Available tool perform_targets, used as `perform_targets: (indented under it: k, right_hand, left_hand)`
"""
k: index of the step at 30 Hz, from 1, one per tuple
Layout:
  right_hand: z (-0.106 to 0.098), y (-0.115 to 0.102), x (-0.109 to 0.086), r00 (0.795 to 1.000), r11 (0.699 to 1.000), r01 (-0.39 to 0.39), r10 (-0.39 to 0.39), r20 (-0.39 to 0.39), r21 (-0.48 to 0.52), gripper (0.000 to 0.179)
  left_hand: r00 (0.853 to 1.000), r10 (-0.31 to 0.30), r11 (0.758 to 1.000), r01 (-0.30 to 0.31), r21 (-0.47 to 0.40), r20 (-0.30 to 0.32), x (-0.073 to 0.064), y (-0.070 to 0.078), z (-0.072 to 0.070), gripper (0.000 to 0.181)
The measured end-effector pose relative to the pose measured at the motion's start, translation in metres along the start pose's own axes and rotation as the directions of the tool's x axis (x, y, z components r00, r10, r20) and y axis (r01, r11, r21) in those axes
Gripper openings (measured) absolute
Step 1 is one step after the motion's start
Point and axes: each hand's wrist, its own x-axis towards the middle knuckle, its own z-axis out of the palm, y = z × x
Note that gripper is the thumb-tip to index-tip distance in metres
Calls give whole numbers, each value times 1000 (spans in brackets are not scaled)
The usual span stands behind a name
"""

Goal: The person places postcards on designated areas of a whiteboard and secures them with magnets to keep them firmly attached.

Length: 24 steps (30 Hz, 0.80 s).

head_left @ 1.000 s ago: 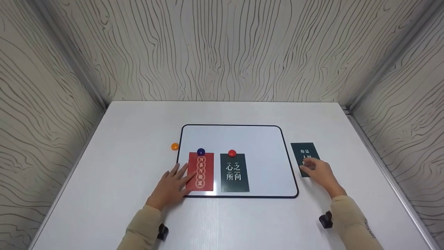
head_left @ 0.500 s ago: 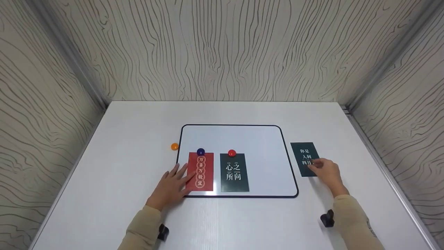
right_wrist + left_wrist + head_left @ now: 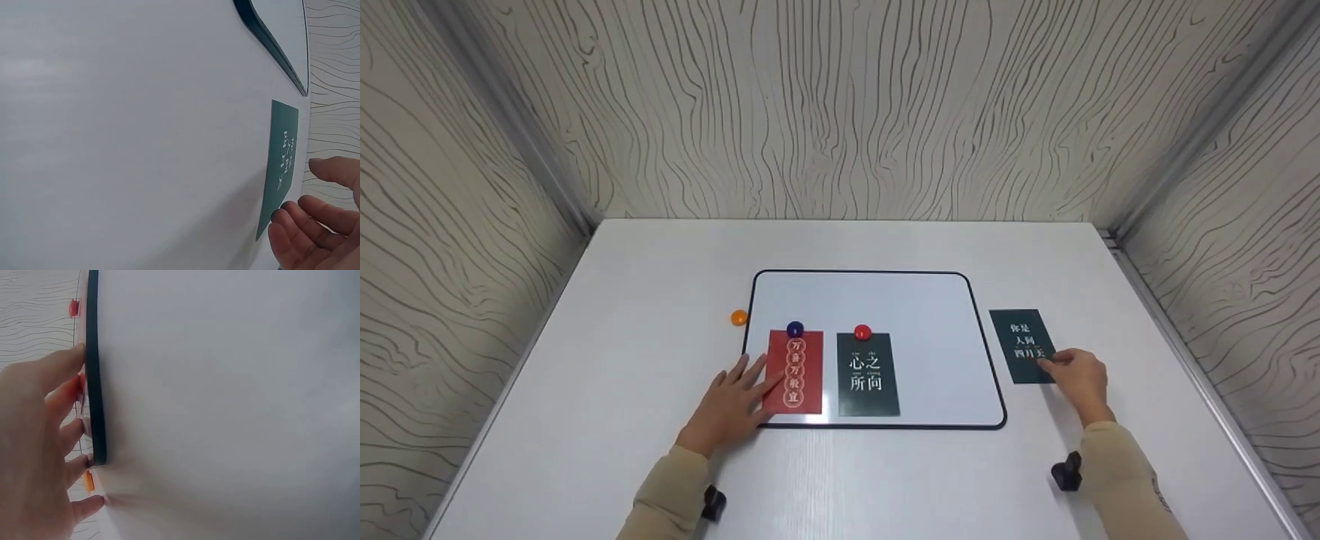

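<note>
My left hand [image 3: 729, 409] rests with spread fingers on the left part of a red card [image 3: 808, 375] with Chinese characters, at the whiteboard's [image 3: 937, 337] lower left edge. A dark blue round magnet [image 3: 795, 329] sits at that card's top. Beside it lies a dark green card [image 3: 868, 401] with a red round magnet [image 3: 862, 331] at its top. To the right of the board, my right hand [image 3: 1081, 379] is at the lower right edge of another dark green card [image 3: 1012, 322], which lies flat on the table. In the right wrist view, its thumb and fingers [image 3: 289, 239] stand apart.
An orange round magnet [image 3: 739, 318] lies against the board's left edge. The white table [image 3: 660, 270] is bounded by wood-grain patterned walls [image 3: 840, 112] at the back and sides. Black wrist devices [image 3: 1066, 472] hang at both sleeves.
My right hand has moved rightward across the right-hand green card to its edge, uncovering the printed characters. The card has hardly moved. My left hand stays on the red card.
</note>
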Motion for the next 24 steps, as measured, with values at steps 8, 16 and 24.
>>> perform_targets:
  k: [8, 16, 24]
  right_hand:
    - [2, 6, 3, 989, 987, -147, 148, -21, 65, 51]
    - [6, 12, 3, 980, 979, -195, 197, -28, 65, 60]
    - [8, 10, 4, 980, 981, -193, 193, -40, 26, 66]
  left_hand:
    - [1000, 4, 1000, -4, -10, 8, 0, 1, -1, 55]
    - [1000, 5, 1000, -5, -2, 2, -1, 1, -1, 56]
    - [1000, 4, 1000, -4, -5, 6, -1, 1, -1, 55]
